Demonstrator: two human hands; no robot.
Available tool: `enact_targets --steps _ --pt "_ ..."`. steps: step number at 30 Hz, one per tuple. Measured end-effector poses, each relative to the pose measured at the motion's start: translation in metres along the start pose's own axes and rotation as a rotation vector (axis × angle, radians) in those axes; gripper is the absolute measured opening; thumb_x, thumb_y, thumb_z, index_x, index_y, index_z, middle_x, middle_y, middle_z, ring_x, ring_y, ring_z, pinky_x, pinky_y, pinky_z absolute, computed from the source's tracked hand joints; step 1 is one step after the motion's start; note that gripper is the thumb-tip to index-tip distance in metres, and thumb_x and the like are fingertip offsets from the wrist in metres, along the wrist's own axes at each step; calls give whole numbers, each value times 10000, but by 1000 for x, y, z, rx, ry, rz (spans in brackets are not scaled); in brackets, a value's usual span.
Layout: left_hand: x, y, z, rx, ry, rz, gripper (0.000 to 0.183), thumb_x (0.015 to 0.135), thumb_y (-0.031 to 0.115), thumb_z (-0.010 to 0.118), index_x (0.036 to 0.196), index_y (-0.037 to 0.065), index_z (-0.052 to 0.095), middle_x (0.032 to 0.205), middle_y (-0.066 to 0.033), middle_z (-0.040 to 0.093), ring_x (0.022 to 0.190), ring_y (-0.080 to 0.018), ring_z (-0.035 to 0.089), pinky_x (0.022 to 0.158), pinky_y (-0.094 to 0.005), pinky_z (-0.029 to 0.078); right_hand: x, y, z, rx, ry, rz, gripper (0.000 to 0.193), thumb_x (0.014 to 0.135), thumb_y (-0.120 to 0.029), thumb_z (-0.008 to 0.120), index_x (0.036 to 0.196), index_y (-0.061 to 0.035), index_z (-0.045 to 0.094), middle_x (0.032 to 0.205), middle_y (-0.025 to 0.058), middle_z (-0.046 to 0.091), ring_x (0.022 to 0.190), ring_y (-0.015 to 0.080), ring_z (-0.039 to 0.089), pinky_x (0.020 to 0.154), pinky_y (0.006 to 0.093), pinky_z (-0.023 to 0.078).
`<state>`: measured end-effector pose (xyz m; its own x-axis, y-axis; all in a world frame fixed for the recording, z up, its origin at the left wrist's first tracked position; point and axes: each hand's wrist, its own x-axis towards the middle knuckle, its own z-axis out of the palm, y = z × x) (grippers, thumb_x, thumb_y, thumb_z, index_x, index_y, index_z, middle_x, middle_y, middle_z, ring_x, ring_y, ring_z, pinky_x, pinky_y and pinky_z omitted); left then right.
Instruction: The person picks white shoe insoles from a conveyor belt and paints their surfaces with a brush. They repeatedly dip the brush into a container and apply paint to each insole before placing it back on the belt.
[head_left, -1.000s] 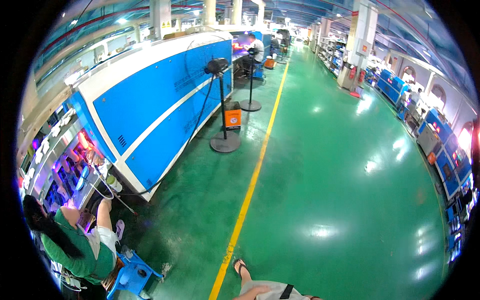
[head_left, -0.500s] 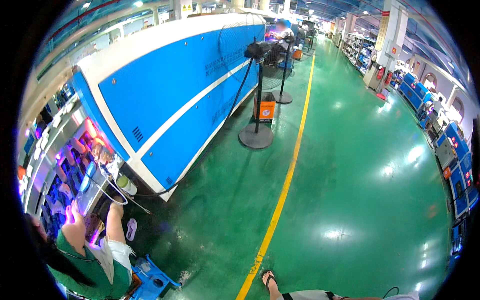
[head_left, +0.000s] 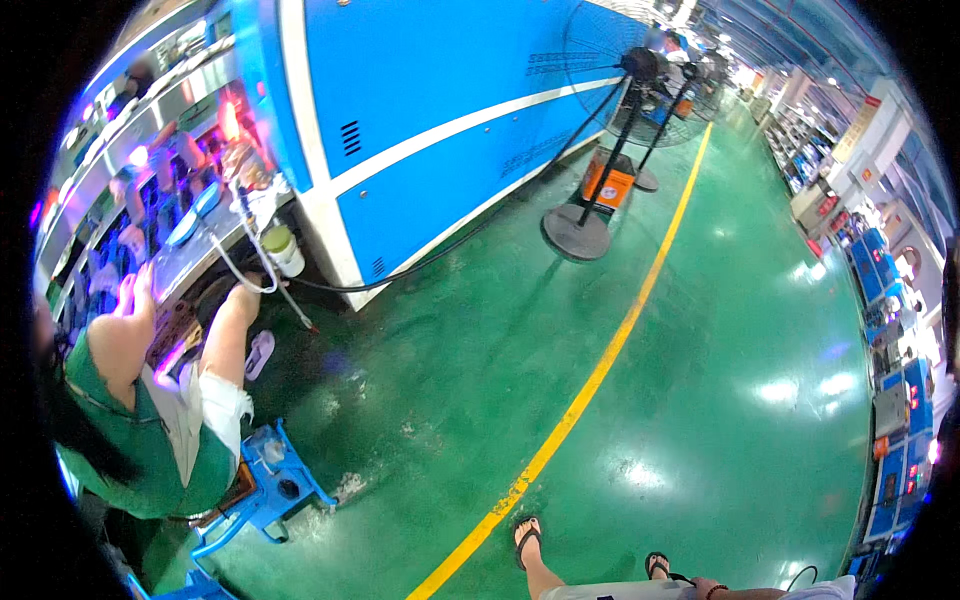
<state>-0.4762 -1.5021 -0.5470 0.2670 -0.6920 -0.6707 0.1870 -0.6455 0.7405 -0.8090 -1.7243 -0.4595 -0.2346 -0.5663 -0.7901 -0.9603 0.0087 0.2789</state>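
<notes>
At the lower edge, part of my right hand (head_left: 704,584) shows beside my light-coloured clothing (head_left: 620,591), with a dark bracelet at the wrist. Its fingers are too small and cut off to read, and whether it holds anything is unclear. My left hand is out of view. Below me are my feet in black flip-flops, the left flip-flop (head_left: 527,540) close to the yellow floor line (head_left: 590,385) and the right flip-flop (head_left: 657,566) further right. Neither hand is seen touching any equipment.
Left, a co-worker in a green top (head_left: 150,450) sits by a purple-lit workbench (head_left: 215,245), near a blue stool (head_left: 275,475). A blue machine (head_left: 430,130), a standing fan (head_left: 578,232) with a trailing cable, and an orange bin (head_left: 612,185) stand ahead. Blue machines (head_left: 905,430) line the right.
The view has tilted and turned left, so the fan and machine sit further right. My right foot and part of my right hand have come into view at the lower edge.
</notes>
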Motion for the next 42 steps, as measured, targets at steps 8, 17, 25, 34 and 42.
enact_targets --steps 8,17,25,34,42 --pt "-10 1 12 -82 54 5 303 778 279 482 925 24 554 833 -129 571 774 -248 541 716 -347 433 -15 -66 -55 -161 109 -499 341 703 -165 554 1024 -53 545 995 150 563 935 253 540 785 349 431" --pt "-11 51 31 -216 85 157 289 780 269 487 920 24 549 824 -122 567 763 -238 539 708 -340 436 -83 -189 -22 -86 -195 -947 313 769 -268 531 1039 -109 534 867 121 594 813 264 567 683 351 441" --pt "-24 156 9 -257 54 337 278 782 261 492 916 24 545 816 -115 563 753 -229 538 700 -333 439 -51 -205 -31 -114 -123 -1219 293 744 -311 520 970 -127 562 833 126 590 794 303 558 681 382 442" --pt "-15 195 55 -201 98 160 265 784 252 497 911 23 540 807 -107 559 742 -219 536 692 -325 442 7 -180 -64 167 -168 -1291 262 733 -284 509 923 -123 593 801 121 597 783 301 553 689 379 440" --pt "6 233 143 -260 154 71 254 787 244 501 907 23 536 799 -101 555 732 -210 535 684 -319 445 79 -154 -70 100 -184 -1250 265 754 -265 488 952 -124 593 814 98 609 736 261 570 653 355 449"
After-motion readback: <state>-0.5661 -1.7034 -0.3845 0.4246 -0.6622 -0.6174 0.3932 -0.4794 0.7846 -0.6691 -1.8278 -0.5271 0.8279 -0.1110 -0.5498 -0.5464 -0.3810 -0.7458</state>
